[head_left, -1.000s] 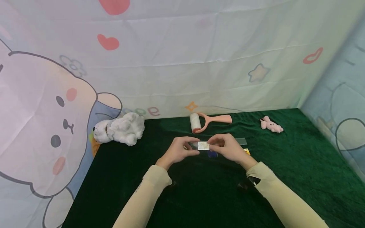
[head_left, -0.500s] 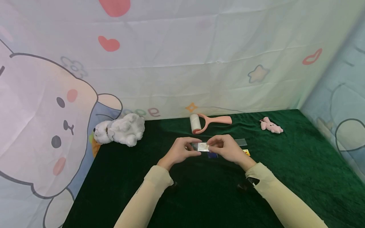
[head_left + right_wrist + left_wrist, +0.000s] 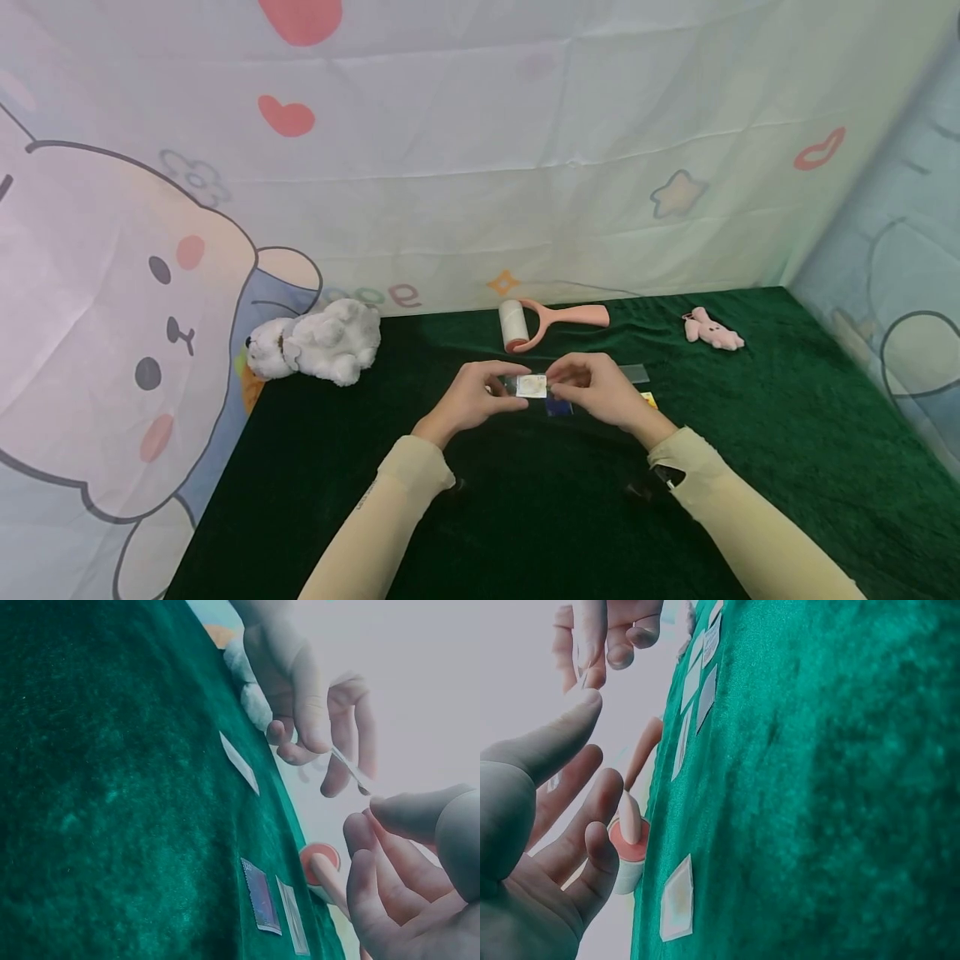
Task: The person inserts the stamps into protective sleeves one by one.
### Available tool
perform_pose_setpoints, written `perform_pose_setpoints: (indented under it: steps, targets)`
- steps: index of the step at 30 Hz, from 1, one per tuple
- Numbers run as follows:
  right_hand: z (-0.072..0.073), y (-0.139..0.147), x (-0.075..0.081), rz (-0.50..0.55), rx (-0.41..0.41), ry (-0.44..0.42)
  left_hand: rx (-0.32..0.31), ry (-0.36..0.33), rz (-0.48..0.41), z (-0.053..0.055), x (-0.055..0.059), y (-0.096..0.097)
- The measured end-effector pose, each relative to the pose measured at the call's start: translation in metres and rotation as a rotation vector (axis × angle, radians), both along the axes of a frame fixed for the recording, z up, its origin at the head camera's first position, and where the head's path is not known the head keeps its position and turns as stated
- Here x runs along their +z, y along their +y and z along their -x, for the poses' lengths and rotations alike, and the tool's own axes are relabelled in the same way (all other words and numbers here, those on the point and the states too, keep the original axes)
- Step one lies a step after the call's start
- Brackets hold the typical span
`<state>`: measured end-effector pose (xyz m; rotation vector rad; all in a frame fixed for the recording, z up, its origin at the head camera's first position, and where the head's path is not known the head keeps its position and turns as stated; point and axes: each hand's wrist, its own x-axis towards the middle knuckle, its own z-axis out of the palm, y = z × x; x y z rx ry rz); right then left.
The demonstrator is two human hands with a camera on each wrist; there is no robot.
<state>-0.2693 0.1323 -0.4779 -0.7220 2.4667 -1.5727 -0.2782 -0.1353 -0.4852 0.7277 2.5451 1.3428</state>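
Observation:
A small flat white square [image 3: 532, 386] with faint yellowish marks is held up between my hands; its exact kind is unclear. My left hand [image 3: 474, 397] pinches its left side between thumb and fingers. At its right edge the thumb and fingertips of my right hand [image 3: 597, 393] pinch it. Edge-on in the right wrist view, the square [image 3: 349, 770] looks like a thin sliver. Below the hands, a pale clear packet [image 3: 676, 900] lies on the green cloth [image 3: 817, 787]. Near the right fingers lies a dark blue packet [image 3: 558, 407] with a serrated edge.
A clear strip [image 3: 634, 373] and a yellow packet [image 3: 649, 401] lie beside the right hand, the latter partly hidden. Behind are a pink-handled lint roller [image 3: 562, 315], a white plush dog [image 3: 322, 340] at left and a small pink plush [image 3: 712, 330] at right.
The white square has shifted slightly left between my fingers. Both hands keep nearly the same place, and the things on the cloth have not moved.

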Motion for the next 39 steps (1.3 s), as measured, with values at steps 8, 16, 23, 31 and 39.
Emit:
perform_pose_setpoints:
  steps: [8, 16, 23, 31, 39]
  targets:
    - [0.0008, -0.0012, -0.0012, 0.013, 0.002, -0.010, -0.009, 0.001, -0.002, -0.0014, 0.0029, 0.0014]
    - [0.0020, -0.0034, -0.0004, 0.022, -0.005, -0.011, -0.011, 0.004, 0.002, -0.0009, 0.0032, 0.0040]
    - [0.0013, -0.0051, -0.0012, 0.053, -0.002, -0.027, -0.017, 0.009, 0.005, -0.0025, 0.0047, 0.0066]
    - [0.0018, -0.0060, -0.0008, 0.070, 0.003, -0.044, -0.007, 0.022, 0.013, -0.0029, 0.0038, 0.0085]
    - [0.0002, -0.0066, -0.0027, 0.076, 0.013, -0.048, -0.006, 0.008, 0.008, -0.0041, 0.0023, 0.0082]
